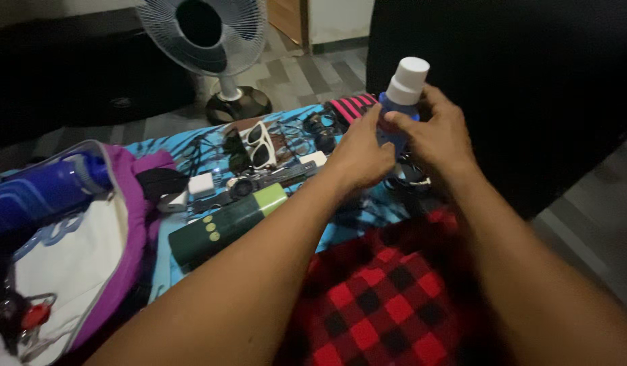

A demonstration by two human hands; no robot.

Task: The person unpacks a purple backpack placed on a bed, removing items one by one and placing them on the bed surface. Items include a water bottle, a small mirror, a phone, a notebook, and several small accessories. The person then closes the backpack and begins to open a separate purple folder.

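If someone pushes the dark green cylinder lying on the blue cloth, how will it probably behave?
The dark green cylinder lies on its side, so a sideways push would probably make it roll. It looks rigid, not floppy. The wrinkled blue cloth and nearby white sunglasses may stop it soon.

The blue cloth (pixel 364 213) is crowded at ten o'clock from the hands by white sunglasses (pixel 261 144), a white charger (pixel 201 184) and a dark green cylinder (pixel 226 224). At nine o'clock the way is blocked by a purple bag (pixel 134 224). Open room is left at six o'clock over the red checked fabric (pixel 381 305).
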